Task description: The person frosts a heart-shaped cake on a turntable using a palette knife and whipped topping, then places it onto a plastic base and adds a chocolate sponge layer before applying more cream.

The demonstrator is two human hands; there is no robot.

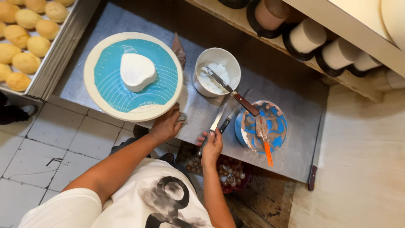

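A steel counter [295, 147] carries a turntable [95, 90] with a white cake [137, 71] at its left end, a white bowl [202, 86] mid-counter and a blue bowl [280, 126] beside it. The left hand [166, 126] grips the turntable's near rim. The right hand [212, 145] pinches a knife [217, 122] at the counter's front edge.

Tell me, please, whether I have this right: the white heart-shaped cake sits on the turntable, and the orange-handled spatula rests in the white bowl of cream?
Not quite. The head view shows the orange-handled spatula resting in the blue bowl smeared with brown, not in the white bowl of cream, which holds a brown-handled knife. The white heart-shaped cake does sit on the turntable.
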